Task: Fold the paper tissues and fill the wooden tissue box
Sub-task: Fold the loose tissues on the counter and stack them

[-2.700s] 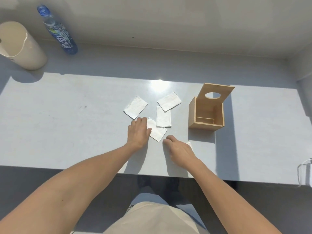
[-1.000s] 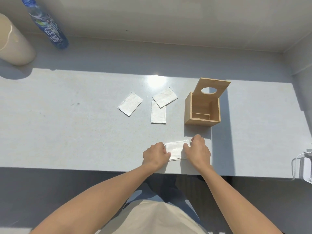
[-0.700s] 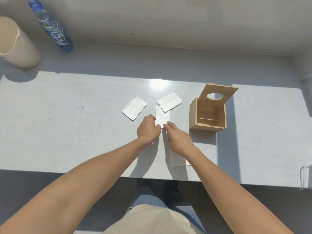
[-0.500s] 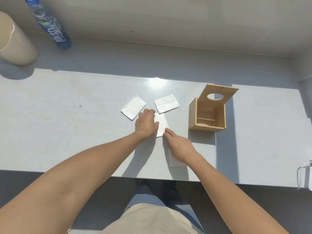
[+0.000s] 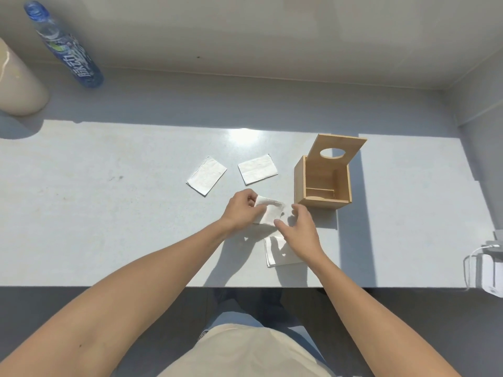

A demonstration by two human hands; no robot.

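A wooden tissue box (image 5: 322,201) stands open on the pale table, its lid (image 5: 337,151) with an oval hole tilted back. My left hand (image 5: 241,208) pinches a folded white tissue (image 5: 269,212) and holds it just above the table, left of the box. My right hand (image 5: 300,228) hovers by the tissue's near corner, fingers spread, holding nothing. A small stack of folded tissues (image 5: 280,253) lies under my right wrist. Two more folded tissues (image 5: 206,178) (image 5: 257,172) lie flat farther back.
A blue-labelled water bottle (image 5: 65,50) and a beige cylinder container (image 5: 16,85) stand at the far left by the wall. A white charger with cable (image 5: 487,268) sits at the right table edge. The table's front edge runs just behind my forearms.
My left hand has picked the middle tissue off the table and brought it nearer the box. My right hand has come off the table and now hovers beside the tissue.
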